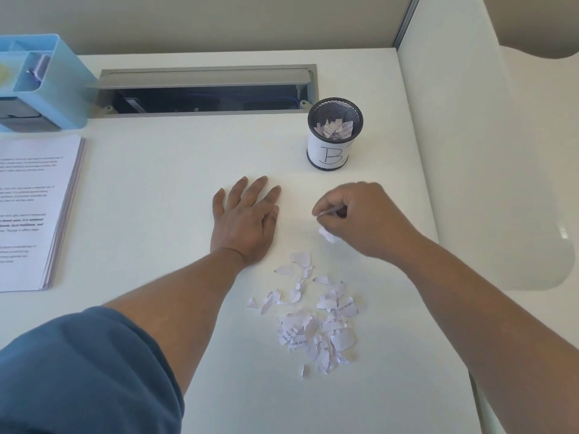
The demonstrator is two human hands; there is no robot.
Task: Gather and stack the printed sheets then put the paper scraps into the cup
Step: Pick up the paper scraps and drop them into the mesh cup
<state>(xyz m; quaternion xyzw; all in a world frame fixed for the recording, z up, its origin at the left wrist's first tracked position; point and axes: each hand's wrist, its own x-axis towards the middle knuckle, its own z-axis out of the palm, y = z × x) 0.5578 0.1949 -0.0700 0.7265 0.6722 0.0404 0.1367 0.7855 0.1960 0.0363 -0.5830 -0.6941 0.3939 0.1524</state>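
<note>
A black mesh cup (pixel 334 134) with a white label marked "B" stands at the back right of the white desk (pixel 172 189) and holds several torn scraps. A pile of paper scraps (pixel 315 319) lies near the desk's front. My right hand (pixel 360 214) hovers between pile and cup, its fingers curled round a few scraps (pixel 326 234), one poking out below. My left hand (pixel 247 219) rests flat on the desk, fingers straight, left of the right hand. The stack of printed sheets (pixel 33 211) lies squared at the far left.
A light blue desk organiser (pixel 47 86) stands at the back left. An open grey cable tray slot (pixel 203 90) runs along the back of the desk. A white partition wall (pixel 470 136) rises on the right.
</note>
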